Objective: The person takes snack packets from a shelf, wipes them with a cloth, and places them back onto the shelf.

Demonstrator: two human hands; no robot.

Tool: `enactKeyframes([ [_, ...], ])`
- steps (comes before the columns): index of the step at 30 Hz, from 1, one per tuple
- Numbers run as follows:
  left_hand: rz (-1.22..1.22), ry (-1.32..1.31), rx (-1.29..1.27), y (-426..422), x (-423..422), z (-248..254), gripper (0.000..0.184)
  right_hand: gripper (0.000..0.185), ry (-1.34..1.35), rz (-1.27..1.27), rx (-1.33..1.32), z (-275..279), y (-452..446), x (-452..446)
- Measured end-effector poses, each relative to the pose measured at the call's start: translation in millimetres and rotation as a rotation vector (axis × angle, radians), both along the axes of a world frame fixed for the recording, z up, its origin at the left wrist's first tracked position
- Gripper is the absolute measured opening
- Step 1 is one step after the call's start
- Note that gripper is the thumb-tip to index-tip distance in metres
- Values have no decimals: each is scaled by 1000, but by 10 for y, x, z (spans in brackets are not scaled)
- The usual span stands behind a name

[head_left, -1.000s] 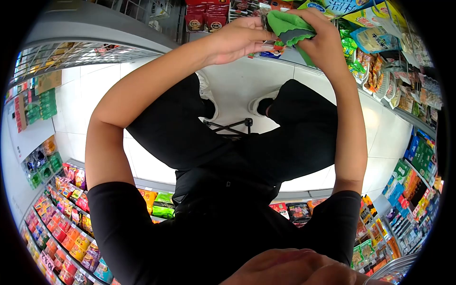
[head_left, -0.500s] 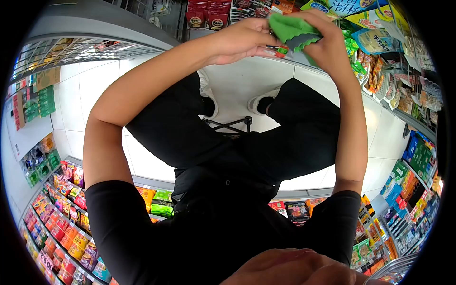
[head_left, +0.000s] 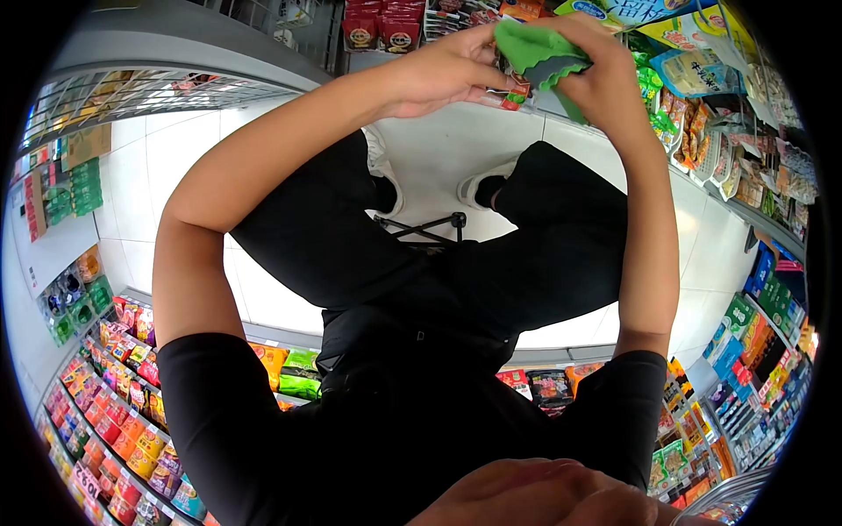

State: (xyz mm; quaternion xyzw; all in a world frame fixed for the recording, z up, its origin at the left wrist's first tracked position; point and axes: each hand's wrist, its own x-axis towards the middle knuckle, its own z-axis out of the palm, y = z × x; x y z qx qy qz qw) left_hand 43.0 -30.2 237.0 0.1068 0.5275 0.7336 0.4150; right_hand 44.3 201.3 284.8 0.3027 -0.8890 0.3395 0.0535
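Note:
Both arms reach forward to the shelf front at the top of the view. My right hand is closed around a green cloth with a wavy edge and a grey underside. Close beside it, my left hand pinches a small snack packet with red and green print and a clear part. The cloth hangs over the upper side of the packet and hides some of it. Whether cloth and packet touch, I cannot tell.
Red snack packets stand on the shelf beyond my left hand. Bagged snacks hang at the right. A wire rack runs along the left. Below me are a folding stool's legs and the white tiled floor.
The packet in my left hand has turned slightly, showing more of its red print. The cloth in my right hand has shifted a little to the left.

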Motion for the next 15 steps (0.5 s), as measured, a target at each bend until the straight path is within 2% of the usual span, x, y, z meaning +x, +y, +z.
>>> enactKeyframes([
  [3, -24, 12, 24, -12, -21, 36, 64, 53, 164, -94, 49, 10, 39, -58],
  [6, -7, 15, 63, -9, -9, 29, 64, 36, 144, -80, 29, 188, -121, 60],
  [9, 1, 36, 26, -5, -1, 29, 63, 42, 122, -103, -58, 106, -158, 77],
  [15, -30, 86, -14, -12, -3, 41, 60, 44, 92, -111, 35, 256, -148, 79],
])
